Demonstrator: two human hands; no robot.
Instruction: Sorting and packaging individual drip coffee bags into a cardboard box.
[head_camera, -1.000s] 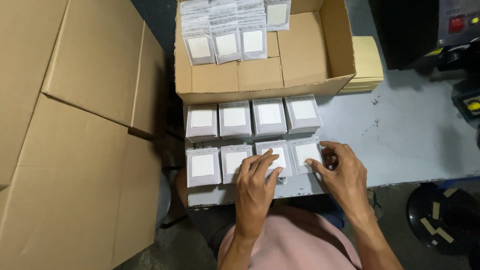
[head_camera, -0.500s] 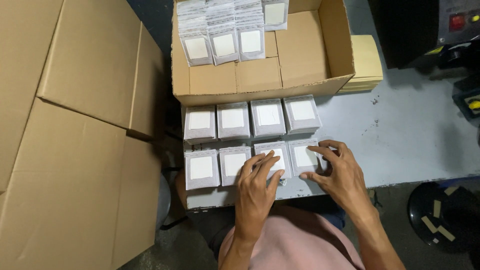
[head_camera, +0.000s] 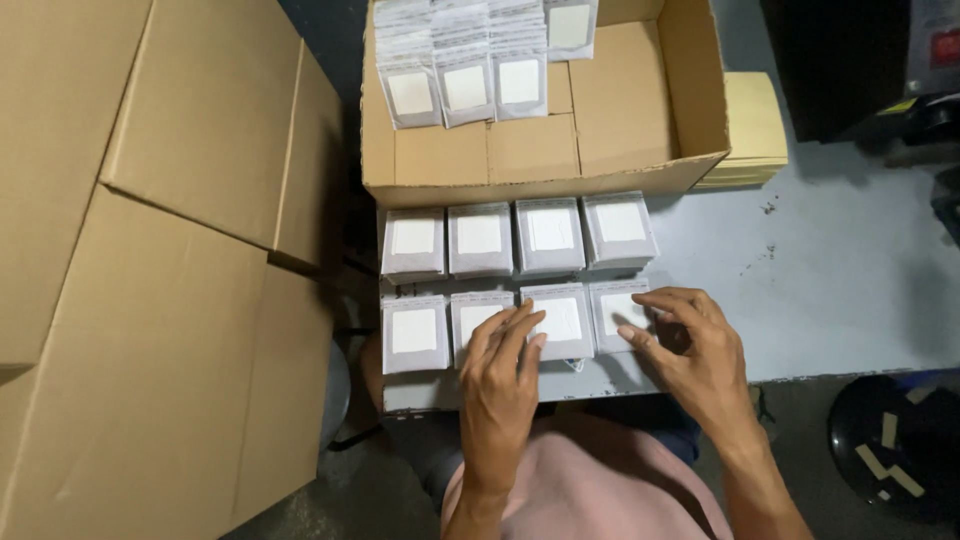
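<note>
— Grey worktable (head_camera: 830, 280), a bit scuffed, with big closed cardboard cartons (head_camera: 170, 300) stacked along its left side. What's laid out on it?

— Two rows of small grey packets with white square labels, four stacks to a row. The far row (head_camera: 515, 238) sits just in front of an open cardboard box (head_camera: 640, 110); the near row (head_camera: 500, 325) runs along the table's front edge.

— And the hands?

— Both are on the near row. The left hand (head_camera: 500, 385) lies flat, fingers stretched out and close together, resting across the second and third stacks from the left. It's pressing down on them rather than gripping anything.

— The right one?

— The right hand (head_camera: 690, 350) is at the rightmost stack (head_camera: 615, 310), fingers curled loosely around its right edge, thumb pointing in towards the stack. Touching it, but not closed around it.

— Anything in the box?

— More of the same packets (head_camera: 465, 75), standing in rows against its far left corner; the rest of the box floor is bare cardboard. A pile of flat yellowish sheets (head_camera: 755, 130) lies just beside the box on the right. The person wears a pink top (head_camera: 590, 480).
</note>
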